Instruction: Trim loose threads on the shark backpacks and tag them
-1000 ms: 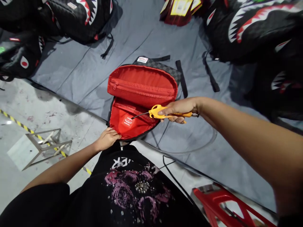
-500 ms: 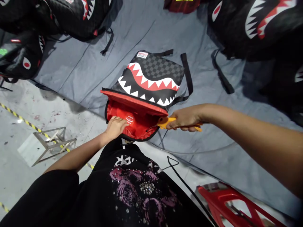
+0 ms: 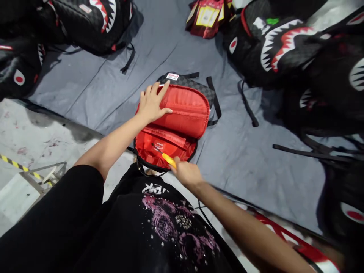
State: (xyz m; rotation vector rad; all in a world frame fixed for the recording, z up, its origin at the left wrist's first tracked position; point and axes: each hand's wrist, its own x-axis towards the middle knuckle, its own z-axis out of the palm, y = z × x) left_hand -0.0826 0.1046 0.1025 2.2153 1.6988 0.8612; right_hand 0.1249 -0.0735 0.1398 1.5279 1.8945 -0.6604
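Note:
A black checkered backpack (image 3: 212, 96) with a white label lies on the grey-covered table, its front panel (image 3: 184, 108) folded back so that the red lining shows. Spread flat, the fingers of my left hand (image 3: 150, 104) press on the panel's left part. Below it gapes the red main compartment (image 3: 182, 153), with printing on the inside. My right hand (image 3: 186, 172) is closed round an orange tool (image 3: 168, 160) with a thin dark nozzle, which looks like an air blow gun. Its tip points into the compartment; whether it touches the lining I cannot tell.
Black shark-mouth backpacks (image 3: 82, 22) are heaped at the upper left, more backpacks (image 3: 290, 45) at the right. A red and yellow package (image 3: 209, 17) stands at the back. Past the table edge are a metal-framed stool (image 3: 21, 193) and a red plastic object (image 3: 273, 227).
My left hand has moved up from the bag's opening to the front panel, which is now folded back. My right hand has brought the orange tool left, its nozzle inside the compartment.

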